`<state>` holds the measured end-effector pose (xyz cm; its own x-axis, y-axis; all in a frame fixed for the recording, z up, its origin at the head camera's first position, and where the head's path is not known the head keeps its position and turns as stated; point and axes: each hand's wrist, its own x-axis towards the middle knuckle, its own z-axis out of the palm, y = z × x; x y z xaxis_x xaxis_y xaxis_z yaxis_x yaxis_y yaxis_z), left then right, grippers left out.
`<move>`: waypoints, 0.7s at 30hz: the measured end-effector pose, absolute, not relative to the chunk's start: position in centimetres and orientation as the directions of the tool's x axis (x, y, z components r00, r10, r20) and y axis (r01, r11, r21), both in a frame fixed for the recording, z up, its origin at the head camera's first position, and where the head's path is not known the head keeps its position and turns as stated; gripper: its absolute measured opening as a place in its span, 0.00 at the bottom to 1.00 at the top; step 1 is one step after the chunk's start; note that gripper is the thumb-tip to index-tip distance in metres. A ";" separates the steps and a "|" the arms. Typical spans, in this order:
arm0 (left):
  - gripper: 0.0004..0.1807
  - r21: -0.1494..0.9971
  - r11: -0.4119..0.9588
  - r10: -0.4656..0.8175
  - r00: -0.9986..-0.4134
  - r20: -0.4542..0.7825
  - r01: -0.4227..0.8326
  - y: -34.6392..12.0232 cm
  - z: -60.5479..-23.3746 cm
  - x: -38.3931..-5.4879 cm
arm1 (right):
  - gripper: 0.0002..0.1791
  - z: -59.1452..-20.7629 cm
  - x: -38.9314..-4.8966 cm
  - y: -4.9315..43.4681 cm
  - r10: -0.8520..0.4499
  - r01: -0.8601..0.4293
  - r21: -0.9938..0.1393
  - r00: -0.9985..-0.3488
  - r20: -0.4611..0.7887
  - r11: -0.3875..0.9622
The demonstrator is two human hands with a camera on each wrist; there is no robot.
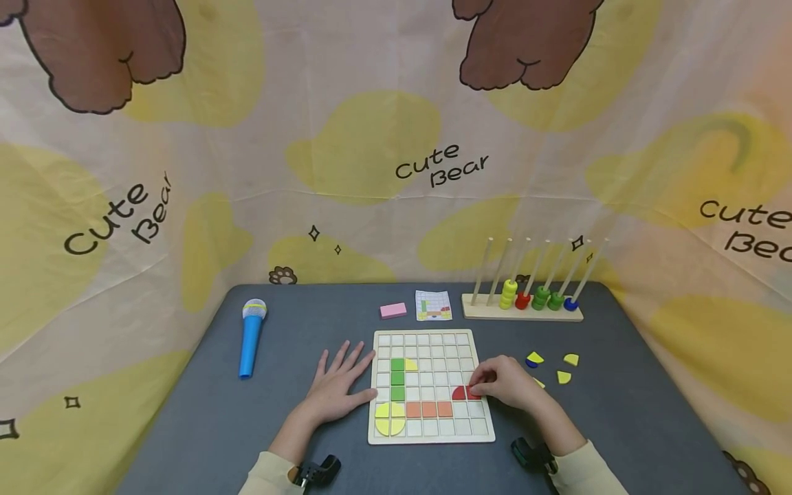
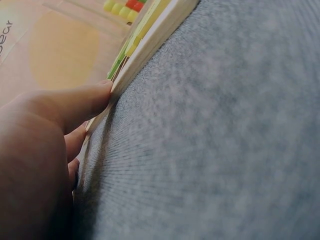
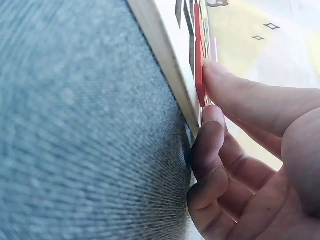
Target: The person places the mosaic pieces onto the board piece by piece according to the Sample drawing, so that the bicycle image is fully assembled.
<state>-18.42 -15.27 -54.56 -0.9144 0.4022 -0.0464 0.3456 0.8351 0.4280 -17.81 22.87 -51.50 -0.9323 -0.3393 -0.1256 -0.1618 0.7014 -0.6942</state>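
A white grid board (image 1: 431,427) with a wooden rim lies on the table, holding green square tiles (image 1: 397,378), orange square tiles (image 1: 429,410), yellow quarter-circle tiles (image 1: 390,419) and a red quarter-circle tile (image 1: 458,393). My left hand (image 1: 334,388) is spread flat, its thumb and a fingertip touching the board's left edge. At the right edge my right hand (image 1: 507,381) pinches a second red tile (image 3: 199,75) over the grid, beside the first. The thumb lies on that tile's face, with the other fingers curled by its edge. Fingers partly hide its outline.
Several loose yellow pieces (image 1: 570,359) and a blue piece (image 1: 531,363) lie right of the board. Behind stand a peg rack with coloured beads (image 1: 522,313), a pattern card (image 1: 434,305) and a pink block (image 1: 392,311). A blue toy microphone (image 1: 249,344) lies at the left.
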 end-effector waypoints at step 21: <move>0.45 0.430 0.831 0.408 -0.912 -0.042 0.353 -15.4 -54.7 -18.5 | 0.10 -48.6 -18.1 25.1 -0.205 -0.083 -0.696 -0.974 -0.094 0.713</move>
